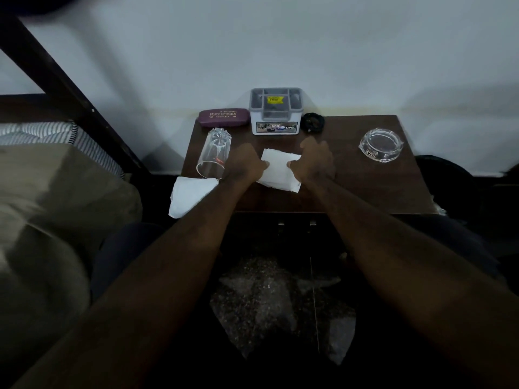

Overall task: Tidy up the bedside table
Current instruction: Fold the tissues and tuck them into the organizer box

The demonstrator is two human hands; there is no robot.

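Observation:
On the dark wooden bedside table (365,189) lies a white tissue (279,169), near the middle. My left hand (247,164) pinches its left edge and my right hand (316,161) holds its right edge. A second white tissue (188,196) hangs over the table's front left corner. A clear drinking glass (214,154) lies on its side just left of my left hand. At the back stand a purple spectacle case (223,117), a grey and white organiser box (275,111) and a black coiled item (313,122). A clear glass ashtray (381,145) sits at the right.
A bed with a striped mattress (42,133) and a beige cover (56,209) is at the left, with a dark wooden post (64,85) behind it. A white wall (280,46) backs the table. Speckled floor (280,299) shows between my arms.

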